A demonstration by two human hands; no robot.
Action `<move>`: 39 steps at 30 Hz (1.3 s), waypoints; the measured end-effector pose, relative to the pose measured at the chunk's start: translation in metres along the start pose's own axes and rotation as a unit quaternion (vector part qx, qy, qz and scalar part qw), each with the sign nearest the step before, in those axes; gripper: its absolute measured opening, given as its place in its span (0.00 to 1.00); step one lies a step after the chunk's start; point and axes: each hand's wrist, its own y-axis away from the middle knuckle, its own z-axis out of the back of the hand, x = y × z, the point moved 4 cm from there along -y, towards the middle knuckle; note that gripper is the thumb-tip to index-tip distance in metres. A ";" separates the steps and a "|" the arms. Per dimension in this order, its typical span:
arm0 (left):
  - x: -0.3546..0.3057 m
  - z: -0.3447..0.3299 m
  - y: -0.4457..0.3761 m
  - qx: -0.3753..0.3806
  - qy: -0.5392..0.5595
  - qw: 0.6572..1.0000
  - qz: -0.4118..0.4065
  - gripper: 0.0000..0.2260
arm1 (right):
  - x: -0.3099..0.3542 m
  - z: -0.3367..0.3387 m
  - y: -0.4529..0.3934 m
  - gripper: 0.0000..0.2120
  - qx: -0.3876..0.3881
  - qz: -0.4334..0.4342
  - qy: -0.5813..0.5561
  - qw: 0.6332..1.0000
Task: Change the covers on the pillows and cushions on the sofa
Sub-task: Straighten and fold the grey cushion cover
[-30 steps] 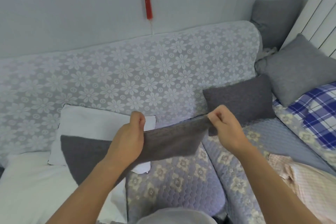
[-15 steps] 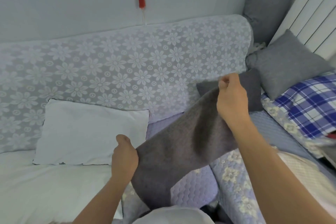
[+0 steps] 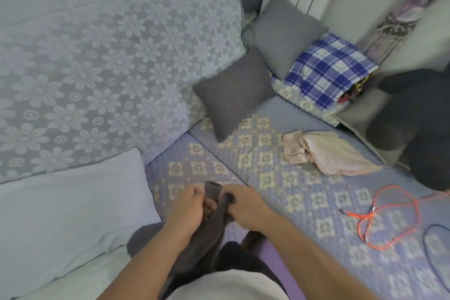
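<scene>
Head view is showing both hands working close together at about 6 o'clock, low over the quilted sofa seat [image 3: 280, 178]. Left hand [image 3: 188, 212] and right hand [image 3: 246, 207] are each gripping the bunched top of the grey cover [image 3: 214, 217], which is hanging toward the person. White pillow [image 3: 73, 204] is lying at 9 o'clock, a grey cushion [image 3: 233, 95] leaning at 12.

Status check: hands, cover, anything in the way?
Left hand and right hand both grip the grey cover, bunched. White pillow bare, alongside. Nothing blocking.
</scene>
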 end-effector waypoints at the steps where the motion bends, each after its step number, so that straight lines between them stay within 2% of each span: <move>1: -0.002 -0.005 -0.005 0.000 0.005 1.000 -0.003 0.17 | -0.009 0.010 0.003 0.17 -0.043 -0.023 -0.007 0.999; 4: -0.009 -0.008 -0.020 -0.006 -0.001 1.000 -0.013 0.16 | -0.037 0.062 0.013 0.18 -0.202 -0.098 -0.044 0.974; 8: -0.027 -0.004 -0.044 -0.028 -0.054 0.998 -0.023 0.15 | -0.060 0.163 0.030 0.14 -0.446 -0.159 -0.083 0.877; 10: -0.036 -0.009 -0.058 -0.036 -0.060 0.997 -0.017 0.14 | -0.077 0.202 0.023 0.14 -0.512 -0.169 -0.095 0.837; 12: -0.042 -0.018 -0.076 -0.032 -0.067 0.997 -0.007 0.13 | -0.103 0.233 0.001 0.15 -0.534 -0.180 -0.103 0.820; 14: -0.050 -0.027 -0.094 -0.029 -0.075 0.997 0.000 0.10 | -0.140 0.255 -0.032 0.20 -0.504 -0.205 -0.092 0.834; 16: -0.059 -0.039 -0.116 -0.027 -0.086 0.996 0.003 0.09 | -0.189 0.259 -0.074 0.28 -0.411 -0.273 -0.062 0.867; 17: -0.061 -0.046 -0.129 -0.029 -0.092 0.995 0.008 0.09 | -0.211 0.254 -0.094 0.28 -0.354 -0.310 -0.048 0.881; 19: -0.058 -0.059 -0.159 -0.034 -0.103 0.994 0.030 0.10 | -0.249 0.226 -0.136 0.26 -0.229 -0.350 -0.004 0.908; 21: -0.045 -0.074 -0.189 -0.030 -0.102 0.992 0.066 0.11 | -0.275 0.182 -0.173 0.23 -0.104 -0.350 0.014 0.931; 25: -0.004 -0.098 -0.232 -0.021 -0.134 0.979 0.156 0.12 | -0.300 0.083 -0.222 0.17 0.114 -0.313 0.023 0.943; 28: 0.021 -0.105 -0.253 -0.025 -0.200 0.964 0.175 0.16 | -0.305 0.040 -0.243 0.09 0.134 -0.305 -0.029 0.942; 31: 0.050 -0.114 -0.275 -0.008 -0.275 0.944 0.183 0.20 | -0.315 0.020 -0.268 0.12 0.153 -0.292 0.005 0.944; 36: 0.101 -0.158 -0.315 0.038 -0.275 0.935 0.220 0.16 | -0.346 0.012 -0.295 0.12 0.168 -0.304 0.000 0.938; 39: 0.128 -0.199 -0.331 0.096 -0.262 0.933 0.229 0.13 | -0.374 0.011 -0.299 0.09 0.159 -0.322 -0.015 0.933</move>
